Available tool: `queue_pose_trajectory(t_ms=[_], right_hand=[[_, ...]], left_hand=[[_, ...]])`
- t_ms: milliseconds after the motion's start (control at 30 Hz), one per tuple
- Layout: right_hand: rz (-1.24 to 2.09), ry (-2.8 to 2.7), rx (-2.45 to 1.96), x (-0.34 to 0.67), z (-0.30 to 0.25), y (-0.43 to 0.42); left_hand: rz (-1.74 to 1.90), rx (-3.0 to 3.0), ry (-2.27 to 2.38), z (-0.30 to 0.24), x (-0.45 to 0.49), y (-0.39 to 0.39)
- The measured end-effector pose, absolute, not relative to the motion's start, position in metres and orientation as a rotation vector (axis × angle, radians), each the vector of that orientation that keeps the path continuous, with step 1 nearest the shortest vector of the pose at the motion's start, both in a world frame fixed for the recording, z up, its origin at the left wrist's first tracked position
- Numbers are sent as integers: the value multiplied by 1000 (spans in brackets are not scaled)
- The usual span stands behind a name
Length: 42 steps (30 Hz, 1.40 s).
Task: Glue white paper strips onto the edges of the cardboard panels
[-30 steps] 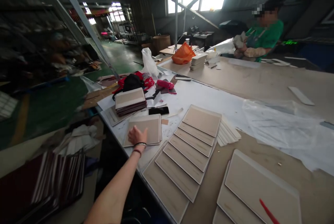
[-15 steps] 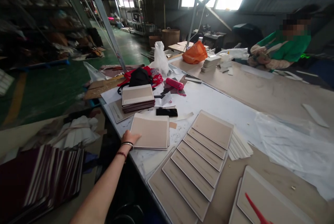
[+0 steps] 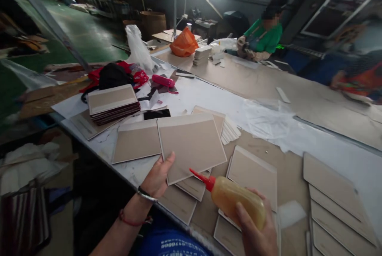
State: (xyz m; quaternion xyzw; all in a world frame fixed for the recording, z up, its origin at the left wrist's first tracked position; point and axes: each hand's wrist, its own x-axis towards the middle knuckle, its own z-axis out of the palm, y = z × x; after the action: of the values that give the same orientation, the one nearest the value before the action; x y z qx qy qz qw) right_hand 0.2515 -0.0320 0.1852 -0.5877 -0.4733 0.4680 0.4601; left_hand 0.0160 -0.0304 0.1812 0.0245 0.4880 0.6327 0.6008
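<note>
My left hand (image 3: 158, 174) grips the lower left edge of a beige panel (image 3: 191, 142), thumb on its upper face. The panel is raised over a fanned row of similar panels (image 3: 179, 204). In my right hand (image 3: 258, 224) is a glue bottle (image 3: 235, 198) of clear plastic with yellowish liquid and a red pointed nozzle. The bottle lies tilted, its nozzle tip close to the held panel's lower edge; whether they touch I cannot tell. Left of the held panel, another beige panel (image 3: 135, 142) rests on the table.
A stack of panels (image 3: 112, 102) stands at the left near a black phone (image 3: 156, 114). More overlapping panels (image 3: 337, 204) lie at right. Behind are a pink pouch (image 3: 163, 81), an orange bag (image 3: 184, 43) and clear plastic sheeting (image 3: 265, 116). A co-worker in green (image 3: 265, 35) sits across the table.
My left hand has lifted a panel from the small pile and carried it right, over the fanned row. My right hand and the glue bottle have come into view. The camera has turned right.
</note>
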Motion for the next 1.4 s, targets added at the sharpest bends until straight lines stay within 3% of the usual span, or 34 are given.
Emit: queue_pose_trajectory(t_ms=[200,933,1400], right_hand=[[1082,-1164,-1623,257,219,-54],[547,-1023,-1735,357,199,-61],[685,-962,-1719,352,197,-66]], left_hand=[[1434,90,1050,196,68,-23],[1278,224,1192,207,121,-25],[1221,244,1202,205,123,-17]])
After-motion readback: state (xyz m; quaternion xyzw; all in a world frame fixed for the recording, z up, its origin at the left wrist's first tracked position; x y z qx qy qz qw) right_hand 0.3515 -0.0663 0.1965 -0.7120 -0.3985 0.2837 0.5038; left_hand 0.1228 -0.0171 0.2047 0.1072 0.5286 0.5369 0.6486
